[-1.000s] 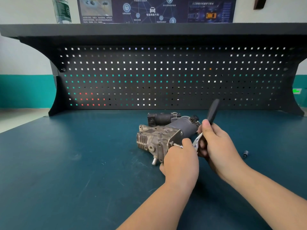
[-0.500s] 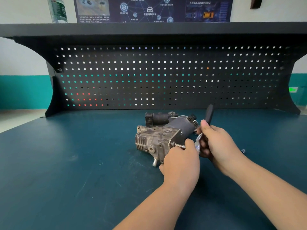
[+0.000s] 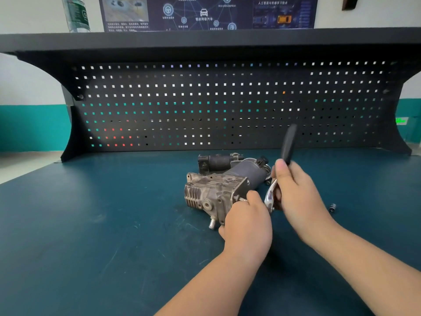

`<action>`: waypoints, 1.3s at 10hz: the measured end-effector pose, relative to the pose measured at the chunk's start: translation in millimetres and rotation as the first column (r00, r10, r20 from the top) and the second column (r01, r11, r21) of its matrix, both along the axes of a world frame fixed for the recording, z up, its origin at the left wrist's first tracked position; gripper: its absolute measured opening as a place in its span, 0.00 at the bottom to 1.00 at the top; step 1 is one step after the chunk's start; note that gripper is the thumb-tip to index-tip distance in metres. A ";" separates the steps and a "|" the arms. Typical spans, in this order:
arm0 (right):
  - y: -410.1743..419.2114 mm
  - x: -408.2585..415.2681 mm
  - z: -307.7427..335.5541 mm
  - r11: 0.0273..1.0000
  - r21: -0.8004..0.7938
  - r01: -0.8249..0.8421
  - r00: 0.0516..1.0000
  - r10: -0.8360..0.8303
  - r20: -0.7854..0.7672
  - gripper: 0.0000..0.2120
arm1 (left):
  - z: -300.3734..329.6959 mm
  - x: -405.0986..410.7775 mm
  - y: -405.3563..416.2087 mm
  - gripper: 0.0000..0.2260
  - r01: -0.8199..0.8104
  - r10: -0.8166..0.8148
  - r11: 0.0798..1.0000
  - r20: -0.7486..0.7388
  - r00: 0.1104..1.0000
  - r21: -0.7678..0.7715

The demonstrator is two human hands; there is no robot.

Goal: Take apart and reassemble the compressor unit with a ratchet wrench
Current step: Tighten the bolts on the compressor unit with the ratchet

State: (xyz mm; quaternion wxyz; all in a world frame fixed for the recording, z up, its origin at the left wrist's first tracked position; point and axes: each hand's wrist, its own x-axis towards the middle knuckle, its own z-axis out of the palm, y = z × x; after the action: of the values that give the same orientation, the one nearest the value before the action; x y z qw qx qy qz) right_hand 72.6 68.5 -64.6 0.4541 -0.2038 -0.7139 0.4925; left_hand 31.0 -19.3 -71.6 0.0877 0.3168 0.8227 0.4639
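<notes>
The left hand (image 3: 247,221) pinched a bolt at the compressor unit (image 3: 218,190), just ahead of it on the bench (image 3: 91,224). The right hand (image 3: 293,192) gripped the ratchet wrench (image 3: 287,144). Advisable: start threads by finger first.

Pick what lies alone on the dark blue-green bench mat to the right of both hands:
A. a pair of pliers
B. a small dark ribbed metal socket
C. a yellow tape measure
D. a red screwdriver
B: a small dark ribbed metal socket lies alone on the dark blue-green bench mat, to the right of the right hand that grips the black-handled ratchet wrench.
</notes>
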 end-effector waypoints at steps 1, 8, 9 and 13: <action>-3.5 5.8 -0.2 0.922 0.387 -0.023 0.999 0.035 -0.026 0.14 | 1.3 2.2 -0.5 0.06 0.008 -0.008 1.000 0.002 1.000 -0.008; 0.9 1.0 0.3 0.965 0.251 0.081 0.995 -0.093 0.038 0.15 | 1.2 -1.5 6.3 0.08 -0.013 0.015 1.000 0.060 0.998 -0.025; 4.6 -4.1 0.8 0.944 -0.330 -0.011 0.994 0.045 0.097 0.17 | 1.8 -1.2 4.4 0.13 -0.001 -0.006 0.999 0.147 0.989 0.045; 2.5 1.0 0.5 0.998 0.056 0.016 1.000 -0.016 -0.014 0.15 | 2.6 0.0 2.2 0.08 -0.012 0.006 0.998 0.102 0.995 0.054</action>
State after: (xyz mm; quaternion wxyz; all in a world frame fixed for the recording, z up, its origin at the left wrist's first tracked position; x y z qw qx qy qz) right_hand 73.6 71.0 -64.1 0.4683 -0.1934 -0.7227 0.4701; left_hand 31.0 -17.0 -69.1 0.1189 0.2913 0.8056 0.5020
